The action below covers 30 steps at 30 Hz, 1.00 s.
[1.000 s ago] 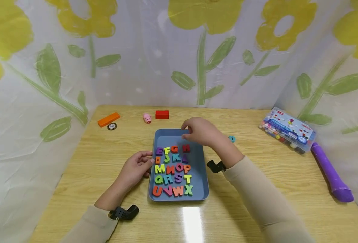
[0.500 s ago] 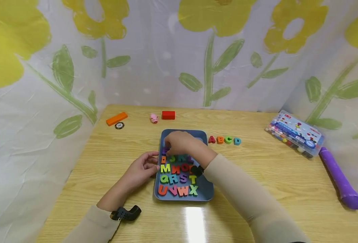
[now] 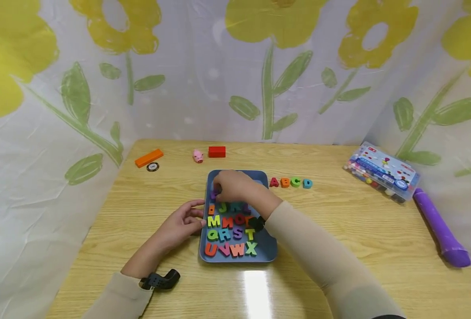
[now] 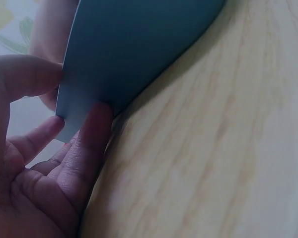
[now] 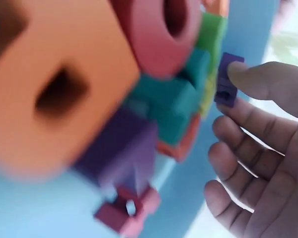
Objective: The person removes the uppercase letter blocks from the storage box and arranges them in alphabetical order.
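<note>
In the head view a blue-grey tray (image 3: 270,248) bears rows of coloured letter blocks, among them a yellow M (image 3: 213,221) and a light green X (image 3: 251,248). My right hand (image 3: 233,185) reaches over the tray's far left part and hides some letters there. Between its thumb and index finger it pinches a purple letter block (image 5: 228,79), seen in the right wrist view; the other fingers are spread. At the tray's left side rests my left hand (image 3: 181,224), its thumb and fingertips touching the rim and outer wall (image 4: 119,54).
Letters A (image 3: 274,182), B (image 3: 285,182), C (image 3: 296,182) and D (image 3: 308,183) stand in a row right of the tray. Behind lie an orange block (image 3: 149,158), a round chip (image 3: 153,167), a pink pig (image 3: 198,156) and a red block (image 3: 217,152). A bead box (image 3: 383,170) and purple microphone-shaped object (image 3: 441,228) lie right.
My right hand has moved from the tray's far edge leftward to the purple letter, which it now pinches. The row A to D, earlier mostly behind the arm, is uncovered. The left hand stays at the tray.
</note>
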Available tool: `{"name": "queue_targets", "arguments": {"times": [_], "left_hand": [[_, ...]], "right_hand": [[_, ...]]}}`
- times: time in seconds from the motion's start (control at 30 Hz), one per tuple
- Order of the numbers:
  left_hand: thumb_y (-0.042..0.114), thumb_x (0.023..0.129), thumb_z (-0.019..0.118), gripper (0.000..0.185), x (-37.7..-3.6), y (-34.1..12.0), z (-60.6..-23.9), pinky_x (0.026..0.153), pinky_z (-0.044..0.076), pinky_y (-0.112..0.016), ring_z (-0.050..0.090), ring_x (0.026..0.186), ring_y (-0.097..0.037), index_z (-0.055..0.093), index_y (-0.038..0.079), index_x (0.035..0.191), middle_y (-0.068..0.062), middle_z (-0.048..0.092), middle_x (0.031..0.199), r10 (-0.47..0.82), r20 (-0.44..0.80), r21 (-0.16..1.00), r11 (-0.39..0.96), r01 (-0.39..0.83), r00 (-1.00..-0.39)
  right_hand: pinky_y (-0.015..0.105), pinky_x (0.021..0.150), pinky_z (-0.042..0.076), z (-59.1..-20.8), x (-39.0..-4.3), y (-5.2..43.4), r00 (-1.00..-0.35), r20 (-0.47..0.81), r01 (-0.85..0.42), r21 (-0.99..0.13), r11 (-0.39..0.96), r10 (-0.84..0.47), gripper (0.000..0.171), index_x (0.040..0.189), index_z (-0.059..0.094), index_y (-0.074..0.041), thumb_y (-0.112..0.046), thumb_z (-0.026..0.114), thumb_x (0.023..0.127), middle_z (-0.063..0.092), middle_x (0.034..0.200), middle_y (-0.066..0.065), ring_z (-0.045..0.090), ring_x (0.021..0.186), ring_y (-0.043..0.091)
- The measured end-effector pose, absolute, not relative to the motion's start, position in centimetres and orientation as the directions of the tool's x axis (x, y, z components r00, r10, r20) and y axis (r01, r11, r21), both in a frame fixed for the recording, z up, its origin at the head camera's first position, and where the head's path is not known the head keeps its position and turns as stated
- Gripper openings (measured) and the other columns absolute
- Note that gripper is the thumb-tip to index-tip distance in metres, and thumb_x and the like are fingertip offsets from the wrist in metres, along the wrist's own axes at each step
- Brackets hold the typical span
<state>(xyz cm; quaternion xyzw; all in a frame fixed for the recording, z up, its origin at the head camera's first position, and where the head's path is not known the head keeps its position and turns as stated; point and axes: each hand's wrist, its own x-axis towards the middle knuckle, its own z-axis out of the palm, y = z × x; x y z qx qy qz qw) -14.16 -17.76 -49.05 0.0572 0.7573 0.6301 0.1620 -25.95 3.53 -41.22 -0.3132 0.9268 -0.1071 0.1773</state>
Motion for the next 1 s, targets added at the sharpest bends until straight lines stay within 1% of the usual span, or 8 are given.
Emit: {"name": "queue_targets", "arguments": {"times": [0.2, 0.27, 0.37, 0.47, 0.6, 0.7, 0.83, 1.0], "left_hand": [[0.012, 0.105, 0.070, 0.067, -14.4, -17.7, -49.0, 0.090, 0.061, -0.026, 0.070, 0.109, -0.023, 0.041, 0.008, 0.165, -0.026, 0.061, 0.141, 0.296, -0.182, 0.972, 0.201, -0.125, -0.938], [0.011, 0.105, 0.070, 0.067, -14.4, -17.5, -48.9, 0.091, 0.061, -0.027, 0.070, 0.109, -0.023, 0.041, 0.008, 0.165, -0.026, 0.061, 0.141, 0.295, -0.186, 0.971, 0.199, -0.130, -0.937], [0.011, 0.106, 0.070, 0.067, -14.3, -17.4, -48.8, 0.091, 0.061, -0.027, 0.069, 0.109, -0.023, 0.041, 0.008, 0.166, -0.026, 0.061, 0.142, 0.292, -0.194, 0.970, 0.201, -0.138, -0.937], [0.010, 0.106, 0.069, 0.066, -14.1, -17.3, -48.6, 0.091, 0.061, -0.027, 0.069, 0.108, -0.023, 0.041, 0.007, 0.165, -0.027, 0.061, 0.143, 0.281, -0.198, 0.968, 0.207, -0.142, -0.939], [0.011, 0.106, 0.069, 0.065, -14.0, -17.1, -48.4, 0.091, 0.061, -0.027, 0.069, 0.109, -0.024, 0.042, 0.007, 0.165, -0.027, 0.061, 0.143, 0.273, -0.204, 0.965, 0.217, -0.147, -0.940], [0.011, 0.106, 0.069, 0.066, -13.9, -17.2, -48.4, 0.091, 0.060, -0.026, 0.069, 0.110, -0.024, 0.041, 0.007, 0.165, -0.027, 0.061, 0.143, 0.276, -0.204, 0.964, 0.222, -0.144, -0.939], [0.011, 0.106, 0.069, 0.066, -13.9, -17.3, -48.4, 0.091, 0.060, -0.025, 0.069, 0.110, -0.024, 0.040, 0.007, 0.166, -0.028, 0.060, 0.144, 0.285, -0.201, 0.966, 0.217, -0.142, -0.937], [0.012, 0.107, 0.069, 0.066, -14.0, -17.3, -48.5, 0.091, 0.060, -0.025, 0.069, 0.110, -0.024, 0.040, 0.008, 0.166, -0.026, 0.059, 0.144, 0.285, -0.205, 0.966, 0.215, -0.146, -0.936]], "right_hand": [[0.045, 0.106, 0.057, -38.1, -25.9, 8.5, -0.779, -0.118, -0.523, -0.421, 0.741, -0.616, 0.032, 0.128, 0.077, -0.009, -0.026, 0.077, 0.101, 0.073, 0.128, 0.009, 0.067, 0.117, 0.027], [0.047, 0.105, 0.057, -37.2, -25.8, 10.9, -0.800, -0.069, -0.517, -0.425, 0.743, -0.596, 0.032, 0.127, 0.077, -0.006, -0.024, 0.077, 0.101, 0.073, 0.125, 0.010, 0.068, 0.116, 0.029], [0.048, 0.097, 0.057, -36.8, -25.8, 14.7, -0.838, -0.047, -0.475, -0.428, 0.769, -0.544, 0.029, 0.125, 0.077, -0.005, -0.022, 0.078, 0.100, 0.072, 0.117, 0.011, 0.069, 0.102, 0.028], [0.047, 0.091, 0.056, -37.2, -25.7, 17.7, -0.859, -0.066, -0.439, -0.414, 0.798, -0.507, 0.024, 0.120, 0.078, -0.005, -0.018, 0.078, 0.100, 0.071, 0.109, 0.010, 0.066, 0.093, 0.026], [0.042, 0.081, 0.052, -39.1, -25.8, 20.2, -0.857, -0.125, -0.426, -0.370, 0.825, -0.499, 0.017, 0.113, 0.079, -0.006, -0.011, 0.074, 0.098, 0.071, 0.100, 0.006, 0.059, 0.088, 0.023], [0.037, 0.074, 0.044, -40.8, -25.9, 20.7, -0.850, -0.171, -0.413, -0.368, 0.833, -0.497, 0.012, 0.108, 0.078, -0.006, -0.006, 0.071, 0.097, 0.063, 0.087, 0.004, 0.053, 0.079, 0.020], [0.035, 0.070, 0.038, -42.2, -26.1, 20.7, -0.847, -0.188, -0.403, -0.381, 0.832, -0.496, 0.006, 0.102, 0.073, -0.005, -0.004, 0.069, 0.097, 0.049, 0.076, 0.003, 0.047, 0.073, 0.018], [0.034, 0.070, 0.040, -42.9, -26.2, 20.6, -0.848, -0.192, -0.394, -0.397, 0.829, -0.494, 0.007, 0.103, 0.075, -0.005, -0.006, 0.074, 0.097, 0.049, 0.075, 0.001, 0.048, 0.073, 0.017]]}}
